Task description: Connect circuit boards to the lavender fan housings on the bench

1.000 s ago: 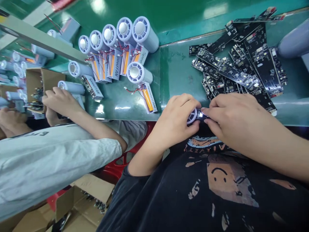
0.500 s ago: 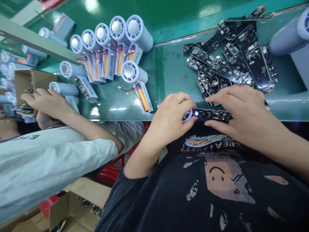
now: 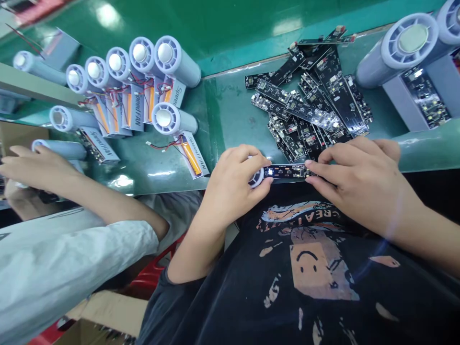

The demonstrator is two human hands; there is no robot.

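My left hand (image 3: 235, 184) is wrapped around a lilac-grey handheld fan (image 3: 256, 178), whose round slotted end shows between thumb and fingers. A narrow black circuit board (image 3: 287, 171) extends rightward from it, one small light glowing white near my left thumb. On the board's right end, the thumb and fingertips of my right hand (image 3: 354, 175) close in a pinch. Most of the fan's body is hidden behind my hands. Just beyond them lies a heap of loose circuit boards (image 3: 316, 103) on the green table.
Several fans (image 3: 176, 62) with orange batteries and red wires stand at the left, one fan (image 3: 176, 120) nearer me. More fans (image 3: 398, 52) are at the right. Further left, a co-worker's hand and arm (image 3: 68, 179) reach over the green table (image 3: 223, 115). A cardboard box (image 3: 111, 309) sits below.
My right fingers have come together on the board's right end; before, they were spread around it. The view has shifted right, and the board's light still glows.
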